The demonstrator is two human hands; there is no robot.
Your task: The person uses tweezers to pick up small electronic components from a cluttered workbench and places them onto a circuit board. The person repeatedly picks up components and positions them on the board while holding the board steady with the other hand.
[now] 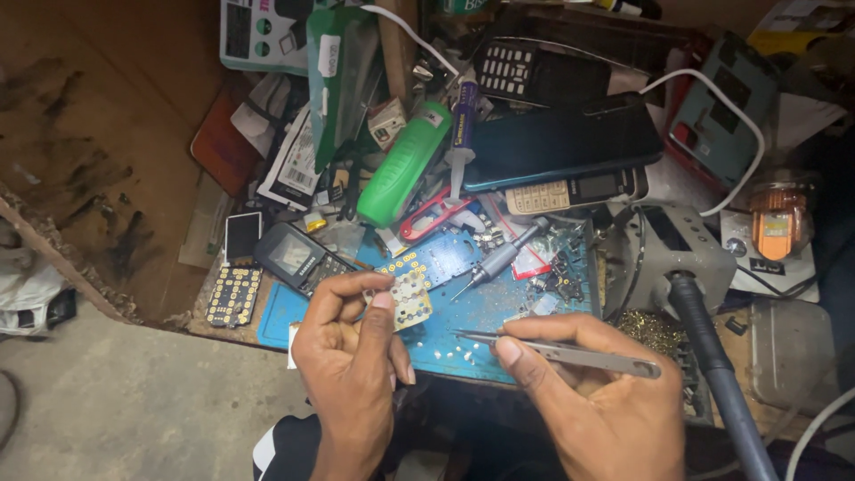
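Note:
My left hand (352,365) pinches a small pale keypad circuit board (410,294) with gold contact pads, held just above the blue work mat (481,307). My right hand (588,392) grips metal tweezers (561,352), their tips pointing left toward the board and ending a short way from it. Both hands hover over the near edge of the mat.
A dark keypad phone (294,256) and a black keypad board (233,294) lie left of the mat. A grey precision screwdriver (500,258), a green bottle (403,165), a dark smartphone (563,141), a soldering station (681,254) and its handle (712,365) crowd the bench.

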